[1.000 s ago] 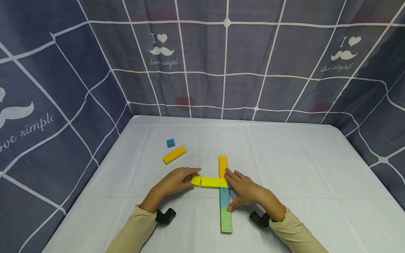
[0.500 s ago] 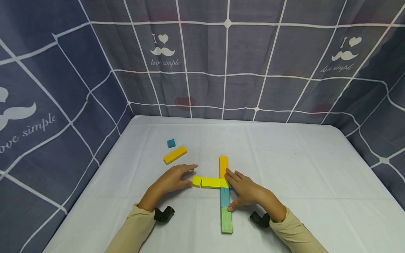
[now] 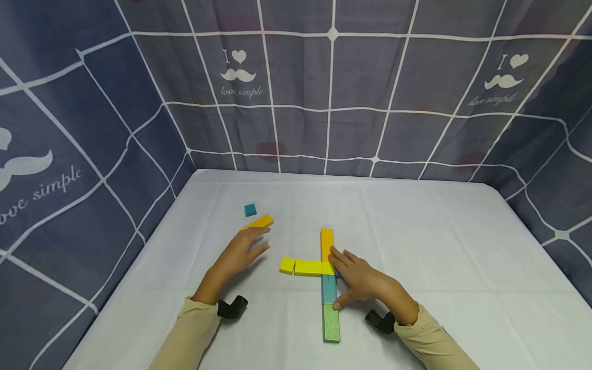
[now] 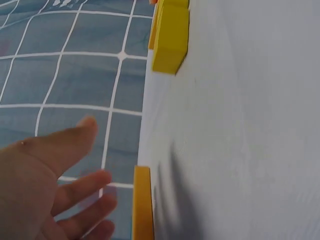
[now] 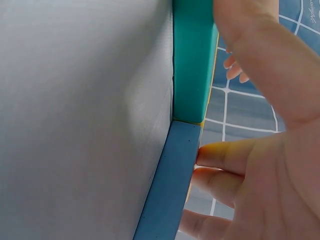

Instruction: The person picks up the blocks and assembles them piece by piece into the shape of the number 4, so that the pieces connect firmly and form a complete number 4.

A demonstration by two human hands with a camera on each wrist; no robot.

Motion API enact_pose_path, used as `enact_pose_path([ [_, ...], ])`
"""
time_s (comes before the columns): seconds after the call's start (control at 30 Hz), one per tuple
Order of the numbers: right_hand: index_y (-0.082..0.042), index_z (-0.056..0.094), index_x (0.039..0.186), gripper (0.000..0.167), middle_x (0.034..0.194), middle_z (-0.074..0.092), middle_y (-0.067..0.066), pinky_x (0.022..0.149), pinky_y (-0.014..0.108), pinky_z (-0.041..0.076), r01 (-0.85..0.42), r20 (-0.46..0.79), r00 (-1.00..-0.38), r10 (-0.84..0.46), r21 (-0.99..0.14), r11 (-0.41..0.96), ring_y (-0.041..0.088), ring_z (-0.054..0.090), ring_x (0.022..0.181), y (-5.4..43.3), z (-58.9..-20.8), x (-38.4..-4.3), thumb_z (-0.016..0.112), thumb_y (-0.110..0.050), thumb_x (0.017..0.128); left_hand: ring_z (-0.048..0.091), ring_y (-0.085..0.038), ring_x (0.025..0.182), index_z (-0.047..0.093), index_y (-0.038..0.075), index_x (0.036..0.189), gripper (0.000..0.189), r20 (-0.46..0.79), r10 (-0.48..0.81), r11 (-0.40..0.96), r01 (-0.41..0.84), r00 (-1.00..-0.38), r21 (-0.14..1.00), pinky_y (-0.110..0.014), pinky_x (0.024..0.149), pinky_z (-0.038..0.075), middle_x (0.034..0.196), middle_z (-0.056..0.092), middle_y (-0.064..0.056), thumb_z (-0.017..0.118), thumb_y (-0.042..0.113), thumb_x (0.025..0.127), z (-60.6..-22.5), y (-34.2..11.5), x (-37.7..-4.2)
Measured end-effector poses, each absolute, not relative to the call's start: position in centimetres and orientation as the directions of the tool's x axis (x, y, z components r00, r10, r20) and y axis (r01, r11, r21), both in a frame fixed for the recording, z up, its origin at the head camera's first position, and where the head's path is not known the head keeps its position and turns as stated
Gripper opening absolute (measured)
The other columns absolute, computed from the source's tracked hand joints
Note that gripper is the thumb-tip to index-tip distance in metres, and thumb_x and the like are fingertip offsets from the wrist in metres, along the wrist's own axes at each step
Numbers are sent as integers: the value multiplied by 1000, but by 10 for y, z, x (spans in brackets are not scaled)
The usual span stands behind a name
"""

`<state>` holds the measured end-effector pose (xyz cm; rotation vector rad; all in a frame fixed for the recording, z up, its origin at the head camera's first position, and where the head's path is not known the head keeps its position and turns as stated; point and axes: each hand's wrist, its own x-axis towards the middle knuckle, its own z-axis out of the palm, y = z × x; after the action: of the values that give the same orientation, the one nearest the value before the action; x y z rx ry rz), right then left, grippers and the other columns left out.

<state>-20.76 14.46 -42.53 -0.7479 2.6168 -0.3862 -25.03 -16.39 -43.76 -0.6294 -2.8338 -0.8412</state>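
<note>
Right wrist: blue block (image 5: pixel 167 185) plain; head: mostly hidden.

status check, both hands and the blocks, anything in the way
Left hand empty by loose orange block, partly hiding it in head view. Right hand resting against lined-up blocks. Small yellow block askew at their left end. No obstacle evident.

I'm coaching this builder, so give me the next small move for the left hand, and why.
Probably pinch the loose orange block with the left hand: that hand is open, holds nothing and is close to the block, which lies apart from the assembled blocks that the right hand touches.
</note>
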Motion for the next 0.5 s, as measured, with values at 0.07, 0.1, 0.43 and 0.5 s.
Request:
enact_pose_path([
  [0.07,-3,21,145,111,154,9,12,107,57,21,-445,-291,-781,-552,-360,820,40,13,138,144,-426,-208,73,-56,62,45,-35,122,55,6,124,41,244,315,771,397,-917,497,-51,100,35,130,51,-16,62,22,87,-439,-168,-252],
  [0.1,-3,20,145,111,154,9,12,107,57,21,-445,-291,-782,-552,-360,820,40,13,138,144,-426,-208,73,-56,62,44,-36,122,55,6,125,42,244,293,780,379,-924,498,-52,100,34,131,50,-17,62,23,87,-439,-170,-253],
  [0.43,-3,20,144,111,154,10,12,107,56,20,-442,-291,-785,-547,-357,823,39,14,138,145,-425,-207,73,-56,62,38,-44,124,44,1,133,63,121,226,855,257,-967,450,-59,100,30,140,38,-24,60,39,86,-439,-184,-254],
  [0.5,-3,20,145,112,154,9,12,107,56,20,-443,-291,-784,-548,-355,823,39,14,138,145,-425,-208,73,-56,62,37,-42,126,43,0,133,64,80,242,867,253,-967,429,-58,101,30,140,37,-24,58,41,86,-440,-184,-254],
])
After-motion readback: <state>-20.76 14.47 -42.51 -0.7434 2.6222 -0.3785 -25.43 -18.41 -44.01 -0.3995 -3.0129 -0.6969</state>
